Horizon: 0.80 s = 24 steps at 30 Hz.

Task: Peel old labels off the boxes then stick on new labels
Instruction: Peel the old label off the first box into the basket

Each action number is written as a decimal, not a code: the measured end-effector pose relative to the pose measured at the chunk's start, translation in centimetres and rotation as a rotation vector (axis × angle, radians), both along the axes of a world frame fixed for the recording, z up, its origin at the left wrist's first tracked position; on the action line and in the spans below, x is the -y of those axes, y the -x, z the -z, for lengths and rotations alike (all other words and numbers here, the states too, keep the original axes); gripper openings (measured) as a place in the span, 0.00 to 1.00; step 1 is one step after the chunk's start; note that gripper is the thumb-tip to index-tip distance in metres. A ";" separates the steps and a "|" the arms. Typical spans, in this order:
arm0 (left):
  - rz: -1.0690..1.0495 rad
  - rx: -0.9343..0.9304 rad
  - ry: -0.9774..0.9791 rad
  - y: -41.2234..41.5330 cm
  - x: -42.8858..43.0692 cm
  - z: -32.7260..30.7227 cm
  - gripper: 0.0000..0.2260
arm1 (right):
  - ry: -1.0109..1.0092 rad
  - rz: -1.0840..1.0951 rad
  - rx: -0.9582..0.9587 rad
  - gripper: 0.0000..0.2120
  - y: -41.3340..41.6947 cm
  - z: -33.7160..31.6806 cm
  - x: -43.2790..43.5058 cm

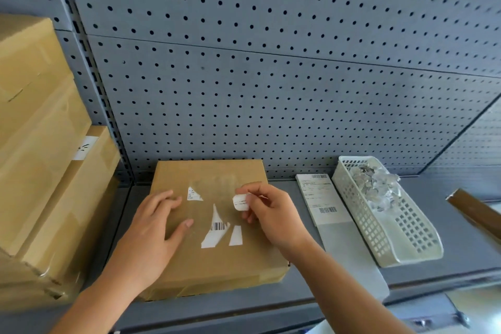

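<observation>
Head view: a flat cardboard box (217, 266) lies on the grey shelf (461, 247), centre. The left hand (151, 228) rests on its left side, fingers straight and spread. The right hand (271, 217) pinches a curled white label scrap (240, 202) above the box's far right part. Torn label remnants (217, 228) cling to the top. A printed label sheet (320, 198) lies just right, beside a white basket (393, 238).

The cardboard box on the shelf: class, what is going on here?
A person is peeling the old label off the box. The left hand presses flat on its top, while the right hand pinches a curled label scrap. Torn white remnants are stuck to the box. A printed label sheet lies beside a white basket to the right.
</observation>
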<state>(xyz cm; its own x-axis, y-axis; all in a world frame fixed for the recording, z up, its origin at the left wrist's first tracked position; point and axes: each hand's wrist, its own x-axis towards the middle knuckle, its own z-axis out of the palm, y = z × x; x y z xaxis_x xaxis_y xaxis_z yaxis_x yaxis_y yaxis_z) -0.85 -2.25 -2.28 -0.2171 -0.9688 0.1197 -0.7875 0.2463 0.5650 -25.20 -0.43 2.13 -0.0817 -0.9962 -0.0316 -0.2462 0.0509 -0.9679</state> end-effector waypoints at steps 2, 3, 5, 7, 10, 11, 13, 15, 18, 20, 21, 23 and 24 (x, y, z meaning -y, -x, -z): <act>0.004 -0.009 -0.005 0.0 0.0 0.0 0.33 | 0.013 0.052 -0.037 0.15 1.4 -0.1 -0.1; 0.003 -0.012 -0.002 0.0 0.1 0.0 0.32 | 0.024 0.079 -0.052 0.16 2.2 -0.1 -0.2; 0.002 -0.017 0.004 -0.1 0.2 0.1 0.32 | 0.046 0.130 -0.094 0.17 4.2 -0.3 -0.5; -0.001 -0.021 0.008 0.0 0.2 0.0 0.32 | 0.072 0.191 -0.124 0.15 6.7 -0.6 -0.8; -0.005 -0.036 0.016 0.1 0.1 0.0 0.31 | 0.084 0.280 -0.187 0.13 10.7 -0.8 -1.4; -0.008 -0.035 0.017 0.1 0.1 0.0 0.31 | 0.084 0.298 -0.247 0.12 12.1 -0.7 -1.6; -0.009 -0.031 0.018 0.1 0.1 -0.1 0.31 | 0.098 0.319 -0.386 0.13 14.6 -0.7 -1.9; -0.006 -0.036 0.021 0.1 0.0 -0.2 0.32 | 0.114 0.372 -0.487 0.14 16.7 -0.8 -2.1; -0.004 -0.038 0.021 0.2 -0.1 -0.2 0.31 | 0.111 0.501 -0.584 0.12 19.6 -1.3 -2.4; -0.008 -0.039 0.023 0.3 -0.2 -0.3 0.31 | 0.120 0.606 -0.618 0.06 21.3 -1.6 -2.4; -0.009 -0.039 0.022 0.3 -0.2 -0.3 0.31 | 0.119 0.648 -0.637 0.04 22.0 -1.7 -2.4; -0.005 -0.039 0.020 0.3 -0.2 -0.3 0.31 | 0.099 0.685 -0.697 0.02 23.3 -1.6 -2.2; -0.004 -0.037 0.020 0.2 -0.2 -0.3 0.31 | 0.081 0.691 -0.729 0.03 24.0 -1.3 -2.0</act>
<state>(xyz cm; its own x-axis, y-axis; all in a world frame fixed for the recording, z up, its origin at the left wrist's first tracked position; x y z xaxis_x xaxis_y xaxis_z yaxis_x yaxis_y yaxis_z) -1.07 -2.08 -1.97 -0.2087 -0.9669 0.1465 -0.7671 0.2548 0.5888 -49.18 1.58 3.46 -0.6144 -0.7201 0.3226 -0.7212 0.3467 -0.5997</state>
